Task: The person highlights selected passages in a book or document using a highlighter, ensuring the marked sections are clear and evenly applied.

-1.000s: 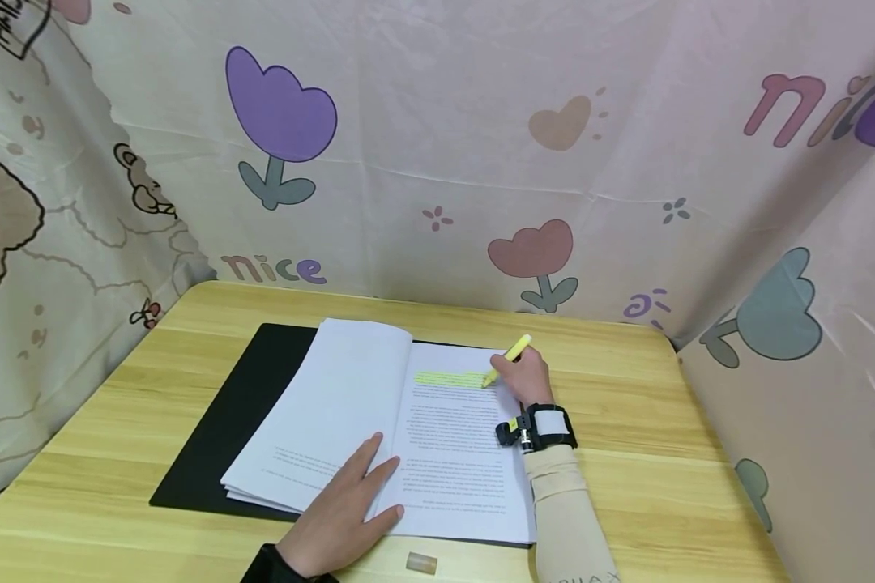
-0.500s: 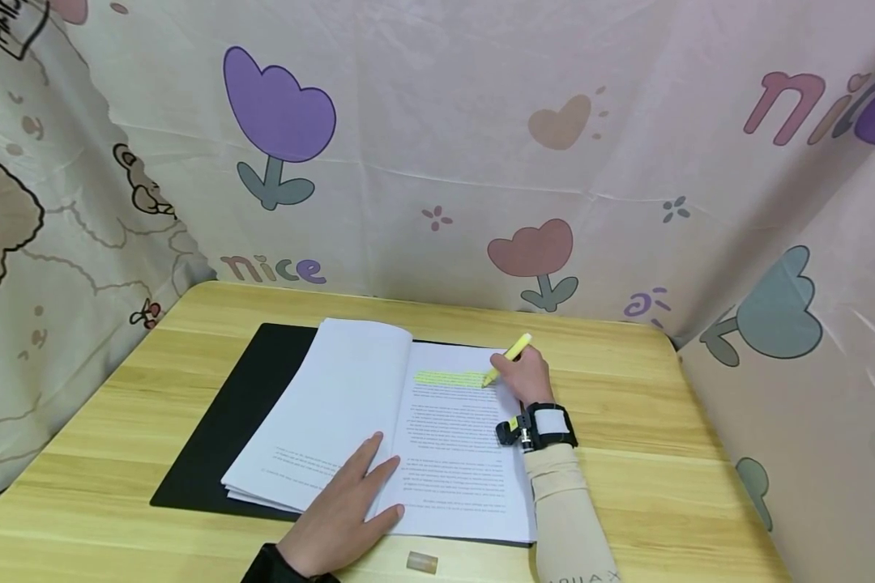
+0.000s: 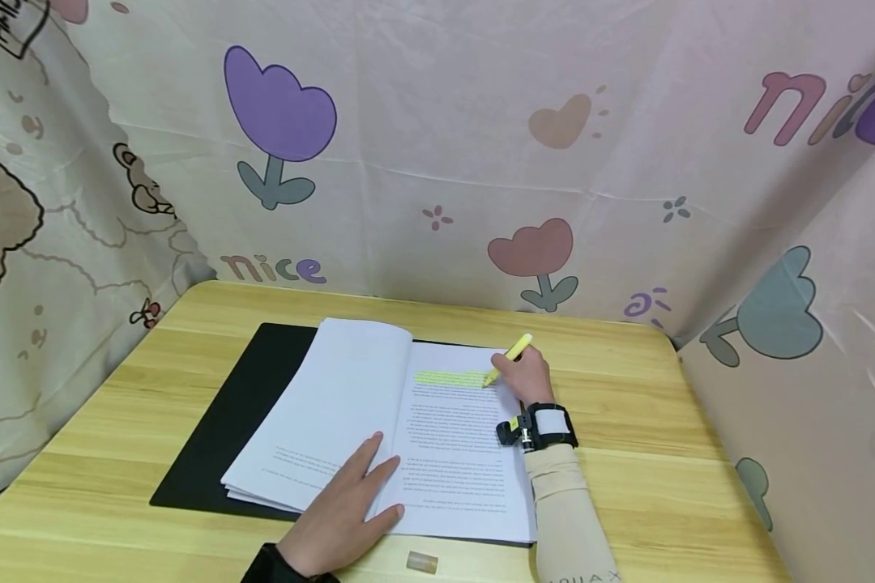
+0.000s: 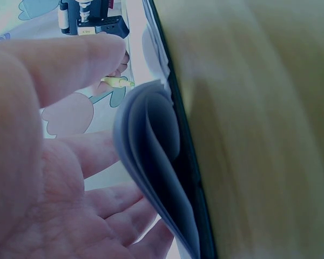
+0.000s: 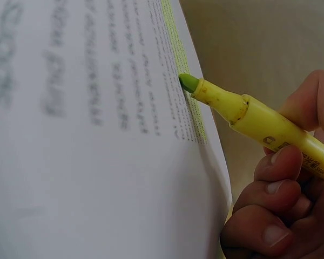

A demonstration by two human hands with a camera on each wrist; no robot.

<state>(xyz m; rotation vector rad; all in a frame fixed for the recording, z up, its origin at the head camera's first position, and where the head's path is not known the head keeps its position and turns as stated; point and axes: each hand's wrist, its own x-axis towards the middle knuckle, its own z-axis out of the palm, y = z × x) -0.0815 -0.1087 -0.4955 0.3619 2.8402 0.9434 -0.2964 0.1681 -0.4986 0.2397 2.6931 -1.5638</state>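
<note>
An open document of white printed pages (image 3: 452,486) lies on a black folder cover (image 3: 226,421). My right hand (image 3: 528,376) pinches a yellow highlighter (image 3: 509,359) near the right page's upper right. In the right wrist view the green chisel tip of the highlighter (image 5: 270,124) is right at the printed lines, beside the yellow-marked strip (image 5: 178,43). Several top lines carry yellow marking. My left hand (image 3: 343,510) rests with spread, straight fingers across the lower fold of the pages. The left wrist view shows the curled page edges (image 4: 143,129) beside that hand's palm.
A small translucent brownish cap-like piece (image 3: 421,563) lies by the table's front edge, below the pages. The wooden table (image 3: 627,486) extends right and left of the folder. A printed curtain (image 3: 437,146) hangs behind and at both sides.
</note>
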